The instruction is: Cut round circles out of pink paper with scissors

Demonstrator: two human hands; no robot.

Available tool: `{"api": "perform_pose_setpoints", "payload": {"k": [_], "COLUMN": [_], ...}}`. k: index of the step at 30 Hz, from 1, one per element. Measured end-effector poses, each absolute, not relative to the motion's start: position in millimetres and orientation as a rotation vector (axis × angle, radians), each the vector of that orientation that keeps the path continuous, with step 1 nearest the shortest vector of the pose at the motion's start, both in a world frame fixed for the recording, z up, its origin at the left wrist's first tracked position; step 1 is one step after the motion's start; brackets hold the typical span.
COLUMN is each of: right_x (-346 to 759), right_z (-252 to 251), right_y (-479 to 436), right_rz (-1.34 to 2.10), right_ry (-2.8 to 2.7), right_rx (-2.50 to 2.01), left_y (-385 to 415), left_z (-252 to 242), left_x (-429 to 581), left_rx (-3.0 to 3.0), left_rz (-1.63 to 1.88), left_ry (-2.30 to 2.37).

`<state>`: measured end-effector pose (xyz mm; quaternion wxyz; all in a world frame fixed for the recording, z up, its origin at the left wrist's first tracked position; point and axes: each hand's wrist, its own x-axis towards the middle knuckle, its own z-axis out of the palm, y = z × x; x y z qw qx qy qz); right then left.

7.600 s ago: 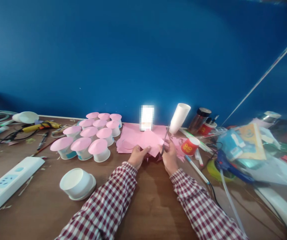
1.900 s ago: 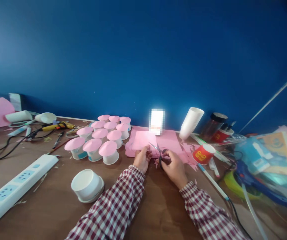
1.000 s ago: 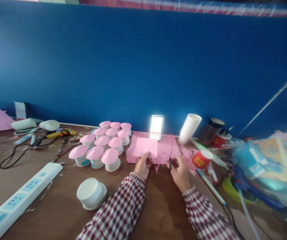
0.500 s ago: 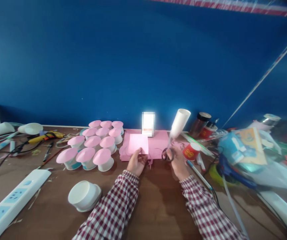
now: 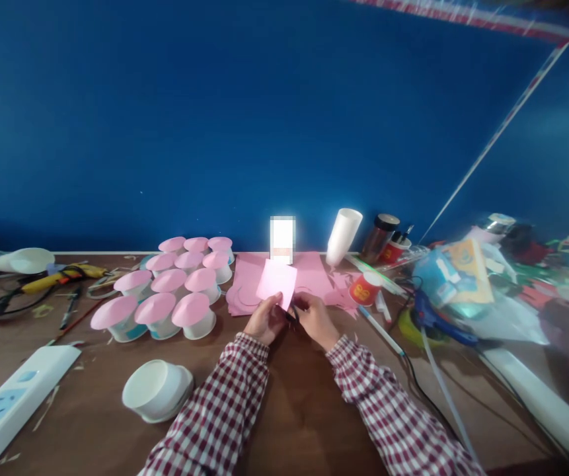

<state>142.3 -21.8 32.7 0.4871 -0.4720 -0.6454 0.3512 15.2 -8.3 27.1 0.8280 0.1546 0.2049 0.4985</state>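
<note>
The left hand (image 5: 263, 321) pinches the paper (image 5: 276, 281) between thumb and fingers, over the pink sheets (image 5: 308, 270) on the tabletop (image 5: 297, 396). Just beside it, the right hand (image 5: 320, 321) grips the scissors (image 5: 291, 317), blades hard to make out.

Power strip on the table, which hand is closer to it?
Left. The left hand, holding pink paper, is to the right of the power strip; the right hand is even farther right.
</note>
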Motion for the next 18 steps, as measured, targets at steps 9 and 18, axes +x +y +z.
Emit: {"api": "perform_pose_setpoints", "payload": {"k": [9,18], "right_x": [158.8,203.0], "right_z": [41.5,57.4], "right_y": [-21.0,-20.5], "right_rz": [1.242,0.404], "right_ry": [-1.684,-1.441], "right_rx": [-0.997,-1.251], "left_y": [-7.0,-1.8], "left_z": [26.2,17.9], "left_x": [10.4,6.8], "left_rx": [0.202,0.110], "left_rz": [1.098,1.106], "left_ry": [0.361,0.347]}}
